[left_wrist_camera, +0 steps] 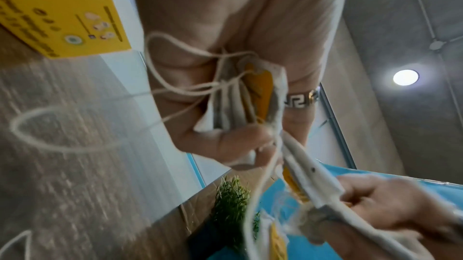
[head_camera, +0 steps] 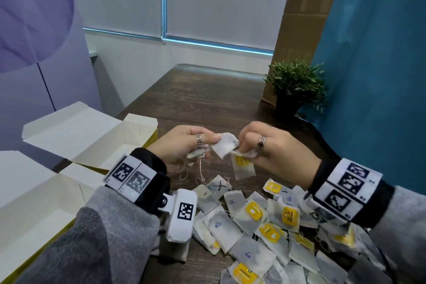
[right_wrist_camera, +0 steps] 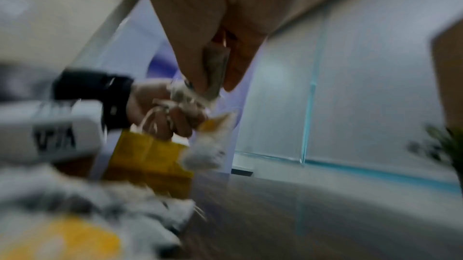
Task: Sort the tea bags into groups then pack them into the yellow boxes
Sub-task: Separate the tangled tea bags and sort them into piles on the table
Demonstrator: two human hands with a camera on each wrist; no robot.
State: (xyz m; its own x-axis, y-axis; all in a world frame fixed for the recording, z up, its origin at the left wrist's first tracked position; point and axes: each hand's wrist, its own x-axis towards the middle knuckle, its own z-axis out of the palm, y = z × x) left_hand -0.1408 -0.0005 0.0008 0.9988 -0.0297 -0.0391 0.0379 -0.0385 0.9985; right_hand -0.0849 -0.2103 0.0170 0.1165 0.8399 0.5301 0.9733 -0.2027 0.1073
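Both hands are raised above the wooden table [head_camera: 207,99]. My left hand [head_camera: 184,145] grips a small bundle of tea bags [left_wrist_camera: 240,102] with strings dangling, and its thumb and finger also pinch the left edge of a white tea bag [head_camera: 224,146]. My right hand [head_camera: 265,145] pinches that bag's other side, with a yellow-tagged tea bag [head_camera: 243,167] hanging below its fingers. A heap of loose tea bags [head_camera: 265,221], many with yellow tags, lies on the table under my right wrist. Two open yellow boxes [head_camera: 92,143] [head_camera: 34,214] sit at the left, their white insides showing.
A small potted plant [head_camera: 296,85] stands at the back right beside a brown cardboard panel [head_camera: 306,7] and a blue curtain [head_camera: 380,64]. The far half of the table is bare wood. A lilac wall panel [head_camera: 34,30] rises at the left.
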